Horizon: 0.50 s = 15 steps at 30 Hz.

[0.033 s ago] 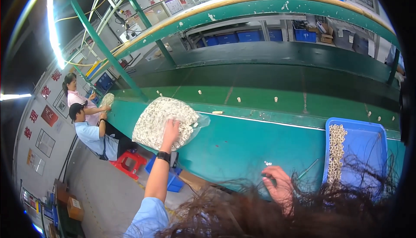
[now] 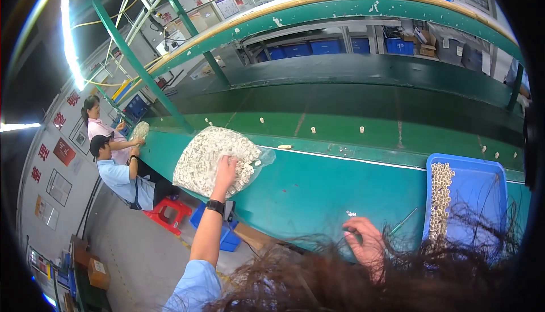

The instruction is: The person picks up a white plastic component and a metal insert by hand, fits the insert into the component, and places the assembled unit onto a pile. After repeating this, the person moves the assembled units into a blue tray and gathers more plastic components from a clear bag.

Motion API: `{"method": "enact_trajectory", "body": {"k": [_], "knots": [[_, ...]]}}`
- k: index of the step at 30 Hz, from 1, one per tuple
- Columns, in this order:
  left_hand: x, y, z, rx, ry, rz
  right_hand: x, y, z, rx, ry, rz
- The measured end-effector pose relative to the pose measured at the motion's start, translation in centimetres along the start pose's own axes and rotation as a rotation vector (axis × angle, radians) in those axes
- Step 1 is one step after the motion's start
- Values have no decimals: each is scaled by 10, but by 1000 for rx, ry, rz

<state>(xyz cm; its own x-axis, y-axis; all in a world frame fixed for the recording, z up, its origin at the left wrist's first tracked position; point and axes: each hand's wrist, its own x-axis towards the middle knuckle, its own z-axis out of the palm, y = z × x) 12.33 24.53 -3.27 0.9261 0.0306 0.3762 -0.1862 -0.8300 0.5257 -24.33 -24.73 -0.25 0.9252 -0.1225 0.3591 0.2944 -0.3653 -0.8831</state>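
A clear plastic bag full of small cream-white parts (image 2: 198, 158) rests on the green bench at left centre, its mouth toward the right. Among the parts at that mouth is my left hand (image 2: 226, 171), its fingers bent together; parts and fingers hide whatever is in the grip. My right hand (image 2: 366, 241) hovers low over the bench, fingers loosely curved and thumb apart, holding nothing I can see. Just beyond its fingertips lie a few tiny white pieces (image 2: 351, 214). A thin green-handled tool (image 2: 404, 221) lies to its right.
A blue tray (image 2: 498, 181) with rows of small cream parts (image 2: 441, 193) stands at right. Single parts (image 2: 313, 130) dot the dark green strip behind the bench. A green post (image 2: 145, 76) rises at left. Two co-workers (image 2: 122, 167) are at the bench's far left, beside a red stool (image 2: 170, 212).
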Motion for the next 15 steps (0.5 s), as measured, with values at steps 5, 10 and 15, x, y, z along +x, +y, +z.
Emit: {"method": "enact_trajectory", "body": {"k": [5, 10, 15], "knots": [[-38, 67, -4, -214, -112, 158, -2, -6, -1, 0, 3, -7], [-65, 91, -6, 52, -40, 298, -2, -1, 0, -26, -22, 42], [-94, 136, -14, 263, -136, 393, 0, -8, -2, -19, -9, 85]]}}
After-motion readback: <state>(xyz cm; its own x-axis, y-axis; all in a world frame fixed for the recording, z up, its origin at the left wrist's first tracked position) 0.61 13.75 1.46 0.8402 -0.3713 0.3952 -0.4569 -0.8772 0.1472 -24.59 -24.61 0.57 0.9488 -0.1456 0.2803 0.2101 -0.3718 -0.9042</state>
